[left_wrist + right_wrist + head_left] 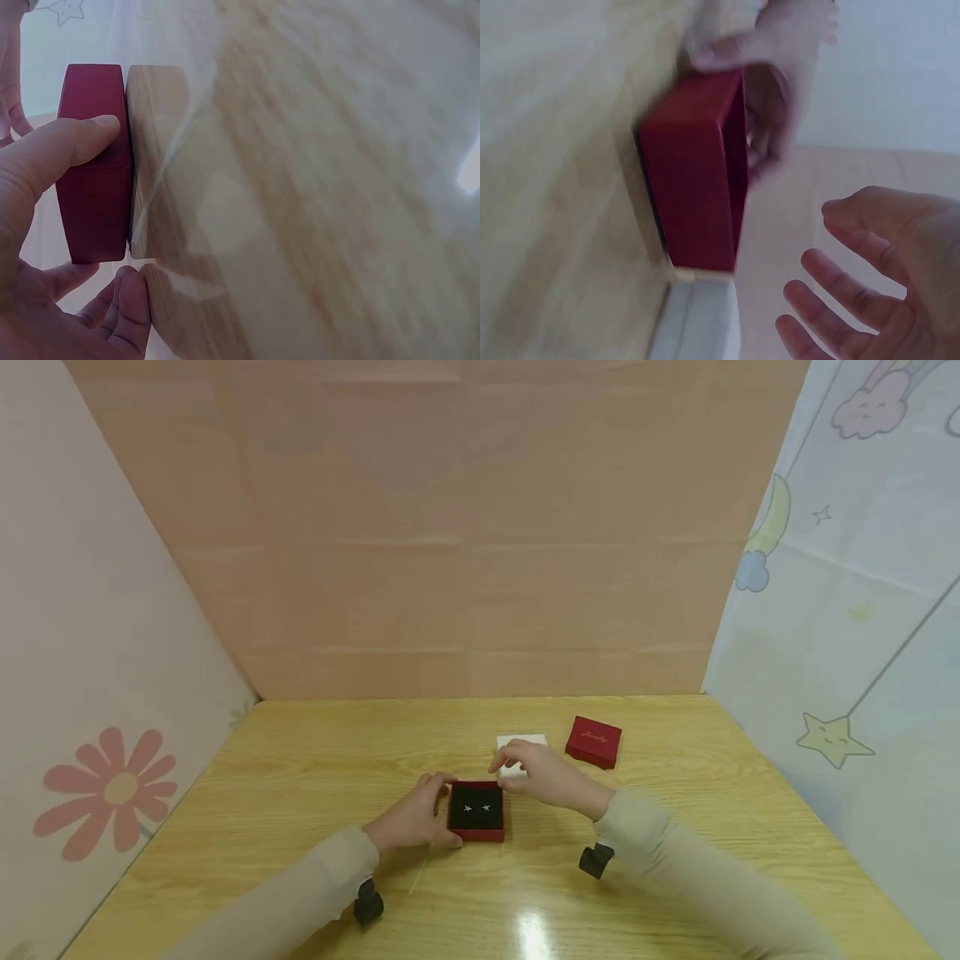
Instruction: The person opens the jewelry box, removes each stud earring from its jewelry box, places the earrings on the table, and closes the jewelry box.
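Note:
A small red jewelry box (477, 836) stands lidless on the table, its black insert (477, 820) carrying two star-shaped earrings (486, 808). My left hand (416, 817) grips this box from its left side, with the thumb (94, 139) against the front wall and other fingers around the back. Just above the box's back right corner hovers my right hand (551, 774), fingers loosely bent and nothing between them. In the right wrist view those fingers (855, 296) are spread apart, away from the box wall (686, 191).
Partly behind the right hand lies a flat white piece (527, 739). A red lid (595, 740) with gold lettering sits farther right on the wooden table (337, 735). A thin pale strip (419, 870) lies near the left wrist. Cloth-covered walls border the table's back and sides.

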`<action>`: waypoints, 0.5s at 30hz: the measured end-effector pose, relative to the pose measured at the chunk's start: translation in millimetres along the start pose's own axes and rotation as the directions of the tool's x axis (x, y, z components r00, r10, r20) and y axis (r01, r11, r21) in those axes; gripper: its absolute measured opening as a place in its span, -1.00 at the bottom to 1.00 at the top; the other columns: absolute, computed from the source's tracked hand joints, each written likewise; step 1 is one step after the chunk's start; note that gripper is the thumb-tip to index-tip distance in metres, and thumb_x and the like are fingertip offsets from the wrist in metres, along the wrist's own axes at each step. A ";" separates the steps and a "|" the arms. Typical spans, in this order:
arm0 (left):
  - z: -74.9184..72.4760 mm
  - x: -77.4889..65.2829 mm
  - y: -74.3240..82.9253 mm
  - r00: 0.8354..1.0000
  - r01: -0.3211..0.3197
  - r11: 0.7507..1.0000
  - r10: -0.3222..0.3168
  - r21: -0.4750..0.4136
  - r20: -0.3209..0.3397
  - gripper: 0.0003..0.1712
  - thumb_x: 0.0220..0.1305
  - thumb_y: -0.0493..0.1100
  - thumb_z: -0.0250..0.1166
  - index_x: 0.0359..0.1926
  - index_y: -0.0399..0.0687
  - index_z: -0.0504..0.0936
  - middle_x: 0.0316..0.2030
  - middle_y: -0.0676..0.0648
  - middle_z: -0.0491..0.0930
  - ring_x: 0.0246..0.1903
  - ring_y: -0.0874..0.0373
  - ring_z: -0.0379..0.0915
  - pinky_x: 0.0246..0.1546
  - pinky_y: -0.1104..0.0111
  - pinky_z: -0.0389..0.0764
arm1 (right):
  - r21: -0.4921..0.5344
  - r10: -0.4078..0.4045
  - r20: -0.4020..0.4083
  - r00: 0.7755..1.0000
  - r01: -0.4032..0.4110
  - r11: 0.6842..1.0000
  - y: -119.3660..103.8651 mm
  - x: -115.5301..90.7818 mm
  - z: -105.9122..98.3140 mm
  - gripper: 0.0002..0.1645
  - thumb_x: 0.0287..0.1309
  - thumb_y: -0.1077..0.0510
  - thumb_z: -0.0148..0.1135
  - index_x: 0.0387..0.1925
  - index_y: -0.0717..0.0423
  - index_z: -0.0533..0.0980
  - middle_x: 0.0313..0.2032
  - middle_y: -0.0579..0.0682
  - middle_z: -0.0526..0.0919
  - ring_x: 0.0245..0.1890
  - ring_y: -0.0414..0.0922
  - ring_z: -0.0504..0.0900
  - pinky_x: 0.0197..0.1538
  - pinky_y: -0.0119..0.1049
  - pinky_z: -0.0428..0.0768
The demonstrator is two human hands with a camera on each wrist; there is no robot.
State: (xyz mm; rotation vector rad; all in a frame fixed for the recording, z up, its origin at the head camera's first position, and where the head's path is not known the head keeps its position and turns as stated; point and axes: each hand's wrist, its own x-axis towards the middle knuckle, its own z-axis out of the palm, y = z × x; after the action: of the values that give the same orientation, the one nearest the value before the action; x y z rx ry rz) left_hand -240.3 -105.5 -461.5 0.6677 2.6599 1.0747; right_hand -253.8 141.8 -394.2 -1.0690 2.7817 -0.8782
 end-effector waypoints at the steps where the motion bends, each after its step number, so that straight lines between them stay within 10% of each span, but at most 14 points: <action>1: -0.2 0.1 0.2 1.000 0.004 1.000 -0.004 -0.004 0.002 0.04 -0.30 0.06 0.57 0.23 -0.04 0.23 -0.01 -0.12 0.31 -0.03 0.02 0.34 -0.03 0.06 0.40 | -0.006 -0.014 0.016 1.000 0.014 1.000 -2.1 0.2 4.9 -0.80 0.11 0.17 0.27 -0.19 -0.02 0.54 -0.16 -0.10 0.55 -0.11 -0.06 0.52 -0.04 -0.14 0.50; 15: -1.2 1.2 -2.9 1.000 -0.016 0.999 0.015 0.030 0.017 0.05 -0.24 0.14 0.53 0.25 -0.04 0.21 0.00 -0.12 0.29 -0.01 0.02 0.34 -0.06 0.12 0.44 | -0.236 -0.008 0.075 0.997 0.026 0.971 -0.8 3.3 34.6 -0.77 0.04 -0.01 0.33 -0.21 -0.19 0.55 -0.06 -0.13 0.49 0.00 -0.07 0.47 -0.08 -0.20 0.51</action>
State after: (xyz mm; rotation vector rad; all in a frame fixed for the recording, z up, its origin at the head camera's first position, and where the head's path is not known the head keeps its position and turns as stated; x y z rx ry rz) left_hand -242.8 -107.5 -462.7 0.7011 2.6654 1.0307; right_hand -248.0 122.2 -422.3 -1.1310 2.8723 -0.5036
